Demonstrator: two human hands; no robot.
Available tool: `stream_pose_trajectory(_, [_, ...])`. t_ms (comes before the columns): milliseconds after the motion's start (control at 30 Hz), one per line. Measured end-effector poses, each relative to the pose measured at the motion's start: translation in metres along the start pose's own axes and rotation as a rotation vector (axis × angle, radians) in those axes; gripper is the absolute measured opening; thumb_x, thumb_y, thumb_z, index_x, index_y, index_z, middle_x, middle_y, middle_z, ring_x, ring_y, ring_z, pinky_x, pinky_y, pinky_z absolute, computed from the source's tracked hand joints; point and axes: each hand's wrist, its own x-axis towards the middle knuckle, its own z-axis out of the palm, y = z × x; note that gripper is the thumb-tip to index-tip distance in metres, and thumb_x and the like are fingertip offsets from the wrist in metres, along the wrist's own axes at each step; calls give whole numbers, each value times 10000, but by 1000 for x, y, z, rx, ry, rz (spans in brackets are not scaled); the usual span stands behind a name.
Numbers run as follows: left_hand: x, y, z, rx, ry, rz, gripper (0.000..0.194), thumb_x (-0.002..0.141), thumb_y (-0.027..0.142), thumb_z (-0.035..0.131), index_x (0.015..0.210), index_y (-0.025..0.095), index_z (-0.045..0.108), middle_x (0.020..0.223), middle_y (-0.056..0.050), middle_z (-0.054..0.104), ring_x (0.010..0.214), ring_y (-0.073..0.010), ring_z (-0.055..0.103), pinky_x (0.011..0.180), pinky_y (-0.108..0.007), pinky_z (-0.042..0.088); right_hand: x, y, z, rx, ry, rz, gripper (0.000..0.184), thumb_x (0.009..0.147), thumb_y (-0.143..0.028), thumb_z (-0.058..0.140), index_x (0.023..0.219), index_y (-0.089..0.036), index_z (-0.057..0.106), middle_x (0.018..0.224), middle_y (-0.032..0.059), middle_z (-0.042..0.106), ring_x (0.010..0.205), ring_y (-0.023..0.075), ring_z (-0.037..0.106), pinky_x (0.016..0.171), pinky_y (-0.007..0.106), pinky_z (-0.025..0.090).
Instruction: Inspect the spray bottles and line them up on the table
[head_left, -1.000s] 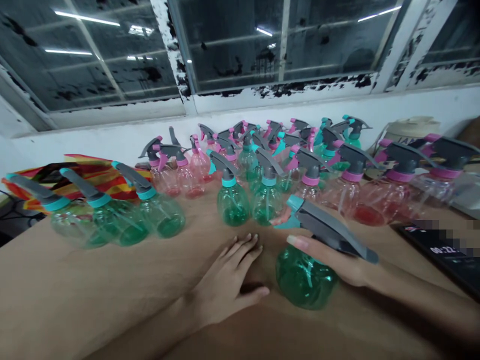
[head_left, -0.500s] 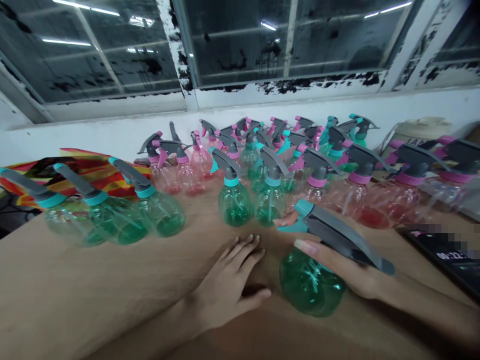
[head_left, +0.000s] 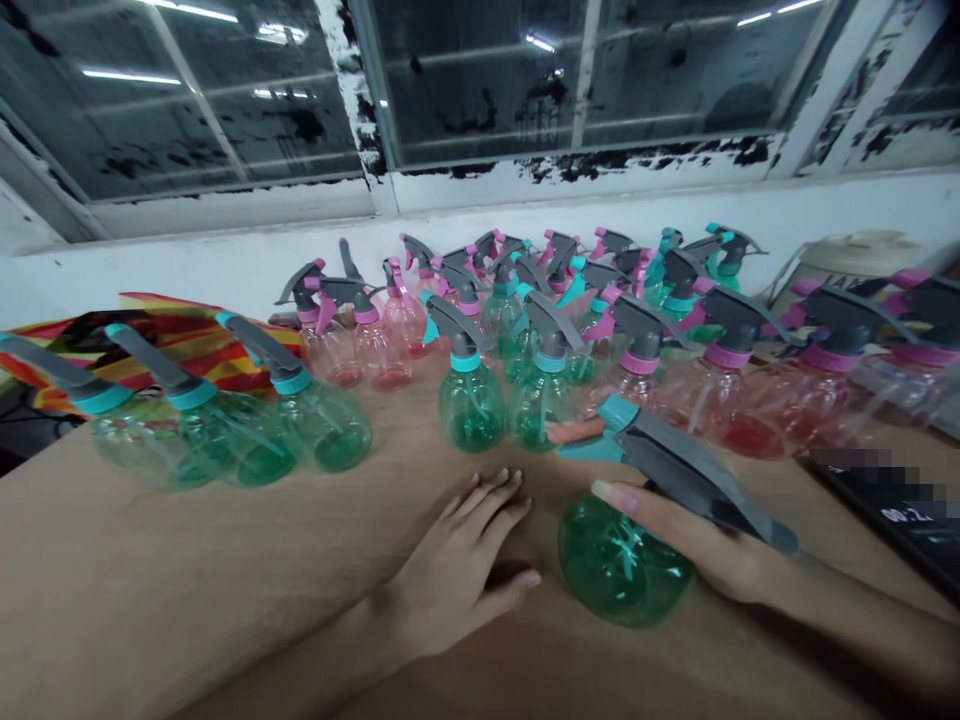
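Note:
My right hand (head_left: 697,530) is wrapped round the neck of a green spray bottle (head_left: 622,565), under its grey and teal trigger head. One fingertip shows by the teal trigger, and the thumb lies across the near side. The bottle's base is at or close to the tabletop; I cannot tell whether it touches. To its left, my left hand (head_left: 469,570) lies flat on the wooden table (head_left: 262,580), fingers stretched out and holding nothing. Just beyond both hands stand two green spray bottles, a left one (head_left: 471,405) and a right one (head_left: 541,400).
Three teal-collared green bottles (head_left: 322,425) lean in a row at the left. Pink spray bottles (head_left: 720,395) line the right, with several more crowded by the wall. A phone (head_left: 885,510) lies at the right edge. A striped red-yellow bag (head_left: 187,330) sits behind the left row.
The trigger head in my right hand has shifted very slightly to the right. My left hand has stayed in place, and the other bottles stand as before.

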Motion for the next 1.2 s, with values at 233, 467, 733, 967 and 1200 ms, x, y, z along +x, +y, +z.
stream_pose_trajectory(233, [0, 0, 2, 32, 24, -2, 517, 947, 412, 460, 1378, 150, 345, 1468, -86, 334, 1357, -220, 267, 1103, -426, 241, 3, -1, 0, 4, -8, -13, 276, 795, -315, 627, 1070, -300, 608, 1087, 8, 676, 1038, 236, 618, 910, 391, 505])
stream_pose_trajectory(467, [1, 2, 1, 75, 33, -3, 442, 978, 315, 407, 1373, 127, 345, 1453, -84, 362, 1351, -194, 281, 1108, -405, 249, 3, -4, -3, -103, 2, -22, 205, 794, -352, 621, 983, -275, 637, 1005, 5, 691, 866, 218, 672, 840, 350, 536])
stream_pose_trajectory(733, [0, -1, 4, 102, 50, 15, 410, 982, 288, 392, 1370, 158, 371, 1464, -61, 346, 1359, -191, 264, 1106, -411, 253, -1, -2, -3, -145, -57, 80, 182, 833, -431, 556, 826, -255, 600, 694, -17, 646, 647, 175, 643, 665, 325, 532])
stream_pose_trajectory(967, [1, -2, 5, 117, 44, 26, 425, 970, 294, 418, 1369, 149, 387, 1467, -66, 337, 1359, -200, 264, 1101, -416, 262, -6, 3, -2, -87, -17, 118, 190, 832, -447, 551, 826, -263, 593, 771, -3, 661, 750, 193, 659, 743, 350, 538])
stream_pose_trajectory(1200, [0, -2, 4, 144, 1, 34, 531, 933, 401, 474, 1383, 139, 375, 1487, -98, 279, 1367, -230, 239, 1093, -439, 259, -2, -7, -1, -32, 26, 33, 262, 797, -358, 621, 1055, -312, 612, 1096, 2, 667, 1060, 230, 610, 931, 384, 501])
